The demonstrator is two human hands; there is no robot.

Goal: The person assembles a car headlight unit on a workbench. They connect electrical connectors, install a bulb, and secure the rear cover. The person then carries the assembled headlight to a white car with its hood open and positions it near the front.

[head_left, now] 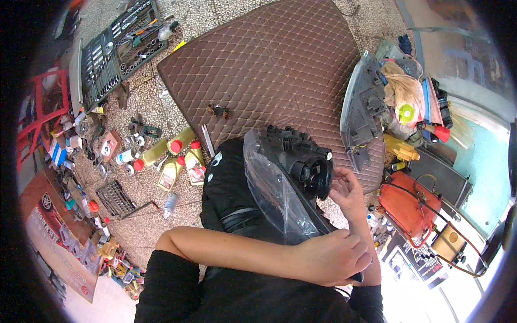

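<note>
A car headlight (301, 156) with a black housing rests across my lap, clear plastic film (274, 196) loose over its lens side. My left hand (335, 257) is closed at the headlight's narrow lower end, its forearm crossing in front of my body; a dark tip shows under the fist. Beside the round opening at the back of the housing is my right hand (346, 189). Its fingers are loosely curled and apart, close to the rim; whether they touch it is hard to see.
A quilted brown mat (264, 59) spreads ahead, bearing a second headlight (362, 110) and a small dark part (219, 111). Left are a socket tool case (116, 51), several oil bottles (171, 173) and a spray can (169, 206). A red tank (406, 204) stands right, near rags (401, 86).
</note>
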